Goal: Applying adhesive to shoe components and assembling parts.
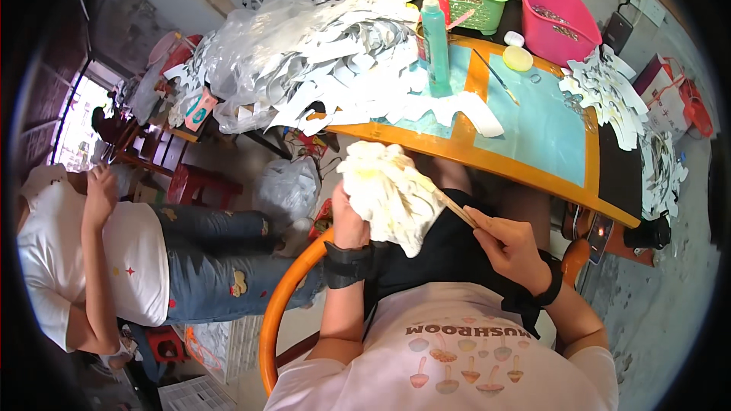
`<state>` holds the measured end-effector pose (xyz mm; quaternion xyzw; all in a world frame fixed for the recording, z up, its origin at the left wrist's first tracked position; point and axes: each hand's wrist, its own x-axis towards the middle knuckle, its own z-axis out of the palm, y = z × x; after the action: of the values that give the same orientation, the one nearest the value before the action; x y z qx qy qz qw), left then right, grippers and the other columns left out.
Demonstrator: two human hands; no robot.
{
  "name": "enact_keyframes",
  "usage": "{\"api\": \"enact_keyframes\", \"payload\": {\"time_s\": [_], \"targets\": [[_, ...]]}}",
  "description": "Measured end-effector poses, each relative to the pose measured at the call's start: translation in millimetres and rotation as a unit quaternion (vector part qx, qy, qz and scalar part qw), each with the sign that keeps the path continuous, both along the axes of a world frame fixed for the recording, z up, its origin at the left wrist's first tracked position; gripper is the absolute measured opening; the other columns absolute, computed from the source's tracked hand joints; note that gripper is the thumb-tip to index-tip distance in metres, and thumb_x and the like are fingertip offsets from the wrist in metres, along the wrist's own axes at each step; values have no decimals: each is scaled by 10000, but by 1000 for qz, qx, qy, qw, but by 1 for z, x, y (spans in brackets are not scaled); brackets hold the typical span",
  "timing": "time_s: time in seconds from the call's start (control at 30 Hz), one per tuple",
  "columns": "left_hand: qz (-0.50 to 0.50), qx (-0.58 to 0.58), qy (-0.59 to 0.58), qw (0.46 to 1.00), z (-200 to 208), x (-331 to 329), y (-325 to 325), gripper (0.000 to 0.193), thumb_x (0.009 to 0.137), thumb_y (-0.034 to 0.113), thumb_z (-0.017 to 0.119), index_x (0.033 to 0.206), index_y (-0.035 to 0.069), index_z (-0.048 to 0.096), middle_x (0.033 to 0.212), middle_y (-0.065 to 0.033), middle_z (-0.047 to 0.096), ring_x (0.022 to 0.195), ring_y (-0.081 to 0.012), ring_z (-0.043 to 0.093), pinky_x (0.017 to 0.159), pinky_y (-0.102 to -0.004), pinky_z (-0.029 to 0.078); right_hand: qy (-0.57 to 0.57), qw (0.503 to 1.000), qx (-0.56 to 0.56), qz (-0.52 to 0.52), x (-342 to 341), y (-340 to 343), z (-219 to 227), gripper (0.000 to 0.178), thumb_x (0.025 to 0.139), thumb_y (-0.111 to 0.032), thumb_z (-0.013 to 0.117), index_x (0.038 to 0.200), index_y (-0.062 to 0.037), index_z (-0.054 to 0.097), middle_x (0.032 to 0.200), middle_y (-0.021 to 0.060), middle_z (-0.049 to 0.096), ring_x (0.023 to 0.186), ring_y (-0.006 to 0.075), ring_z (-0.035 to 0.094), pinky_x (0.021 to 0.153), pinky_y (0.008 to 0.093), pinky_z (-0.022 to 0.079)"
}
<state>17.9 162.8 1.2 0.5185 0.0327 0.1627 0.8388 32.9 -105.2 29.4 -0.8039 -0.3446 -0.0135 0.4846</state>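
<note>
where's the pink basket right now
In the head view, the pink basket stands at the upper right, toward the far side of the table, just right of the green basket and beyond the round yellow item.

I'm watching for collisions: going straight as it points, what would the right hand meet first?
Probably the white bundle at the left hand; the wooden stick in the right hand seems to reach it, though depth is unclear.

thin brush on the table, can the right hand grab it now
Probably not: the right hand grips a wooden stick, though the way to the thin brush looks free.
</note>
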Motion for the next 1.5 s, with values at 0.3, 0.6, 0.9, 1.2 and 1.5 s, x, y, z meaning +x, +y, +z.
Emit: {"api": "enact_keyframes", "payload": {"time_s": [0.3, 0.6, 0.9, 1.2, 1.5], "targets": [[16, -52, -9, 998, 7, 10, -38, 303, 885, 77, 605, 1159, -37, 541, 1060, -76, 642, 902, -140, 634, 778, -282, 516, -33, 998, -21, 40, -5, 15, 0, 481, 807, -30, 653, 1273, -106, 559, 618, 88, 501, 484, 241, 496, 463, 327, 416], [82, -94, -28, 992, 1, 5, -58, 308, 926, 102, 528, 1192, -48, 489, 1098, -116, 612, 923, -172, 630, 772, -306, 518, 31, 997, 36, 66, -4, 21, 4, 424, 831, -1, 620, 1248, -61, 571, 665, 118, 551, 526, 228, 519, 515, 282, 435], [93, -45, -78, 992, -6, 8, -59, 331, 893, 54, 490, 1213, -30, 493, 1165, -139, 578, 989, -216, 605, 865, -329, 490, 446, 882, 119, 96, 2, 23, 21, 335, 914, -53, 542, 1247, -38, 582, 618, -44, 505, 492, 15, 432, 438, 164, 328], [139, -20, -52, 989, 2, 4, -47, 290, 915, 75, 500, 1189, -19, 512, 1054, -89, 622, 896, -162, 626, 746, -296, 518, 406, 899, 101, 126, 5, 34, 9, 358, 969, -121, 463, 1307, -9, 502, 636, -1, 494, 472, 39, 403, 423, 184, 332], [150, -65, -40, 986, 8, 4, -44, 244, 946, 104, 513, 1168, 3, 524, 1042, -77, 628, 904, -152, 625, 758, -296, 516, 59, 998, 0, 31, -10, 49, -7, 316, 918, -1, 480, 1226, 55, 525, 784, 139, 585, 647, 169, 554, 606, 270, 456]]}}
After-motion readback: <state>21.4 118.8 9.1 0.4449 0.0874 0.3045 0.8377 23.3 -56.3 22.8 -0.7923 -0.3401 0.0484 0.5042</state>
